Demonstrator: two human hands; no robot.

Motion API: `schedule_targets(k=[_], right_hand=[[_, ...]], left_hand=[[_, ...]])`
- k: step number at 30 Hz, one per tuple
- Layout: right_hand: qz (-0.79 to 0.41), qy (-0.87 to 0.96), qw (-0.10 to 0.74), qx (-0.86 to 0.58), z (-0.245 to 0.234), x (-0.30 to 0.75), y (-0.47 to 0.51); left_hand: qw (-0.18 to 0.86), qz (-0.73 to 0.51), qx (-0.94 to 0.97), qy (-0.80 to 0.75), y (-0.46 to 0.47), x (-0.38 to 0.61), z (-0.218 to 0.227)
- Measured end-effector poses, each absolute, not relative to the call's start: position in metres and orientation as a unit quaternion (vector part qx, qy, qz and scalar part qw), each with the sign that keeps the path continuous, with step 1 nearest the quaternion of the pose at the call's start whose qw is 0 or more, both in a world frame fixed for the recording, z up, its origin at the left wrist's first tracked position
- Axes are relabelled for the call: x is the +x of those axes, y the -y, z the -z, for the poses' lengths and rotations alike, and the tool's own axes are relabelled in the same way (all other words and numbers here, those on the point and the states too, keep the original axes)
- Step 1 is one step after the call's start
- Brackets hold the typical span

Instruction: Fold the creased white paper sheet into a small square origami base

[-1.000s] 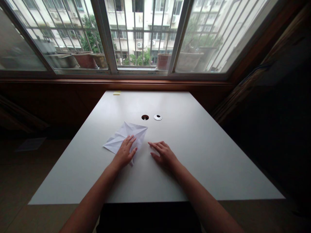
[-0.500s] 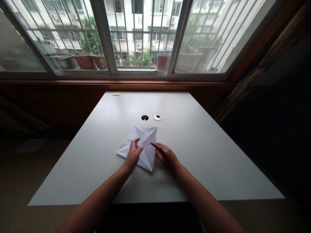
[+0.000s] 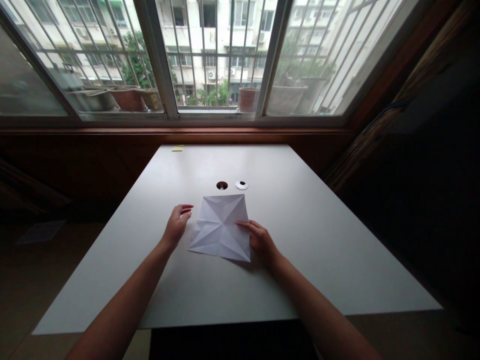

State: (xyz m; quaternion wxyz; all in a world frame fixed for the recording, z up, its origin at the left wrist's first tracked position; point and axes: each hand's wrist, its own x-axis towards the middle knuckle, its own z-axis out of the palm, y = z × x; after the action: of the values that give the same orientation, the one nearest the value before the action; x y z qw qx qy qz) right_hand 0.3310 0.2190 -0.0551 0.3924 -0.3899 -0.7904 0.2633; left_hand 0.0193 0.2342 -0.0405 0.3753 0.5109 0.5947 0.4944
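Pinching creased white paper (image 3: 221, 235) at its right edge with the right hand (image 3: 262, 242).
Index finger lies on top; underside of grip hidden. Left hand (image 3: 176, 225) just off the paper's left side, fingers loosely curved, thumb apart. Paper at mid-surface (image 3: 318, 270), nearer the person than the round hole (image 3: 222, 185) and white disc (image 3: 238, 186).
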Motion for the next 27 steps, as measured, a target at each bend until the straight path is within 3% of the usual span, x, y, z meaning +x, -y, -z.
schedule_targets(k=[5, 12, 20, 27], right_hand=[[-0.391, 0.715, 0.429, -0.389, 0.052, 0.331, -0.227], [-0.522, 0.621, 0.439, -0.387, 0.060, 0.330, -0.251], [-0.620, 0.503, 0.458, -0.390, 0.063, 0.323, -0.282], [-0.591, 0.474, 0.513, -0.404, 0.067, 0.324, -0.297]], left_hand=[[0.445, -0.460, 0.496, -0.587, -0.251, 0.001, 0.032], [0.663, -0.375, 0.445, -0.470, -0.250, 0.018, 0.019], [0.671, -0.472, 0.397, -0.411, -0.263, 0.026, 0.054], [0.656, -0.491, 0.413, -0.396, -0.274, 0.028, 0.069]])
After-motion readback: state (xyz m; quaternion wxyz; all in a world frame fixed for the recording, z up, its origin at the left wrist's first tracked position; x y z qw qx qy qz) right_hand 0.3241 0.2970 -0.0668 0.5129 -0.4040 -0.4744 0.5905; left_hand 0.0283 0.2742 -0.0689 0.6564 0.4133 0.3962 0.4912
